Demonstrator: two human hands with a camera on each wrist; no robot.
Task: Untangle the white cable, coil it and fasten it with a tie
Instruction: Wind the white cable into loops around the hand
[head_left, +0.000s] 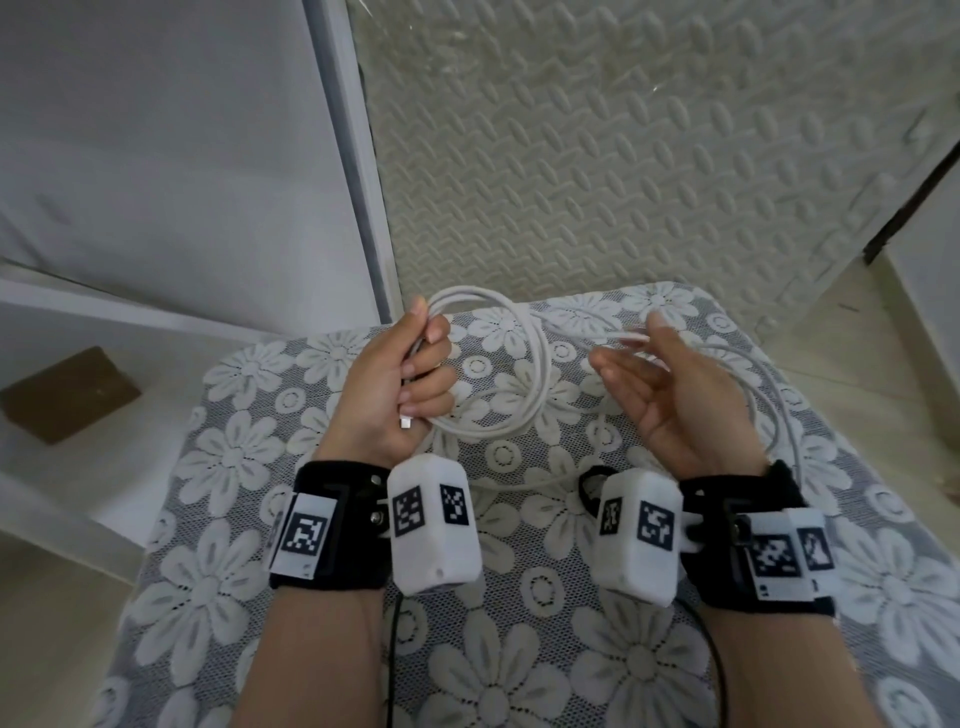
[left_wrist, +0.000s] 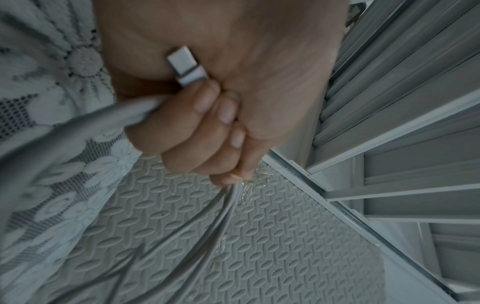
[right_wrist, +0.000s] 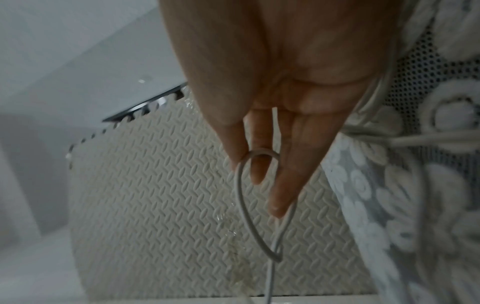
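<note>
My left hand (head_left: 415, 364) is a fist round several turns of the white cable (head_left: 524, 364), held as a coil above the lace cloth. The cable's USB plug (head_left: 406, 422) sticks out below the little finger, and it shows against the palm in the left wrist view as the plug (left_wrist: 187, 65). My right hand (head_left: 665, 384) is palm up with straight fingers. A strand of cable (right_wrist: 259, 154) is draped over the fingers (right_wrist: 283, 185) and hangs in a loop. The loose length (head_left: 769, 395) trails right and curves behind the right wrist. No tie can be made out.
A white lace flower cloth (head_left: 234, 519) covers the small table. Beyond it lies a patterned foam mat (head_left: 597, 182). White panels (head_left: 156, 156) stand at the left, with a brown box (head_left: 70, 395) on the floor. A black loop (head_left: 589, 488) lies beside the right wrist camera.
</note>
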